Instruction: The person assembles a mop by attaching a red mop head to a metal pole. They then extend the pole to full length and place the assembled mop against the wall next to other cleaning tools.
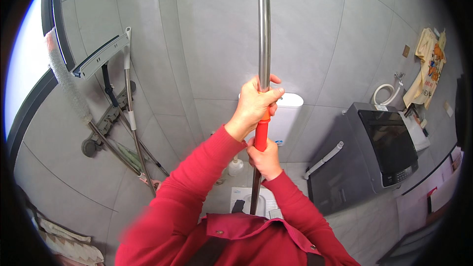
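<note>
A long shiny metal pole (264,24) stands upright in front of me and runs out of the top of the view. Around its middle is an orange-red plastic sleeve (261,133). My left hand (253,104) is wrapped round the pole at the sleeve's upper end, thumb across the front. Just below, the fingers of my right hand (267,160) close round the sleeve's lower end. A darker length of pole continues down past my right hand toward my chest. Both ends of the pole are hidden or out of view.
At left, a fluffy duster (69,86) and a squeegee-like mop head (103,55) lean by a window. Behind my hands is a white cistern (290,118), with a squat toilet (267,199) below. A dark washing machine (362,152) stands at right, near a hanging cloth (427,66).
</note>
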{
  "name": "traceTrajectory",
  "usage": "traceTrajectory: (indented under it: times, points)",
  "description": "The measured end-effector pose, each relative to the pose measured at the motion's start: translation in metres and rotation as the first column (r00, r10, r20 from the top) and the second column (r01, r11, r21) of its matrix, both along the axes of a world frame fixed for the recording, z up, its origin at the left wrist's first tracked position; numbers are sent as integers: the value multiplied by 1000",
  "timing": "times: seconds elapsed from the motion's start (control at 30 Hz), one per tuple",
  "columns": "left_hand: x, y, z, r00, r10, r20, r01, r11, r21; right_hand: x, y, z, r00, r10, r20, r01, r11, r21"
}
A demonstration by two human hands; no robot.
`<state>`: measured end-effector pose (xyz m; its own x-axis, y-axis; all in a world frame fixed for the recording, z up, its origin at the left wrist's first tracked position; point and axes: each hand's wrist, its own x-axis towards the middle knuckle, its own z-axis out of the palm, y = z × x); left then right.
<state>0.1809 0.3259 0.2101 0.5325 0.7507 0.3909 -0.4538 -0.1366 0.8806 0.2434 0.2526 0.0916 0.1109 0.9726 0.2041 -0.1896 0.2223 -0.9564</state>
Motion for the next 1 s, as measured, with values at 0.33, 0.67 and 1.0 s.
traceTrajectory:
  times: [0.33,0.67,1.0]
  points:
    - [-11,7,15,992,-128,13,128,991,-27,15,3,4,983,-171,72,169,985,40]
    - [-7,16,6,485,-843,233,849,518,108,32,-10,11,717,648,-258,-672,740,-10]
    - [-1,-22,6,996,70,-47,-69,998,15,10,-16,7,985,100,-139,-116,987,-109]
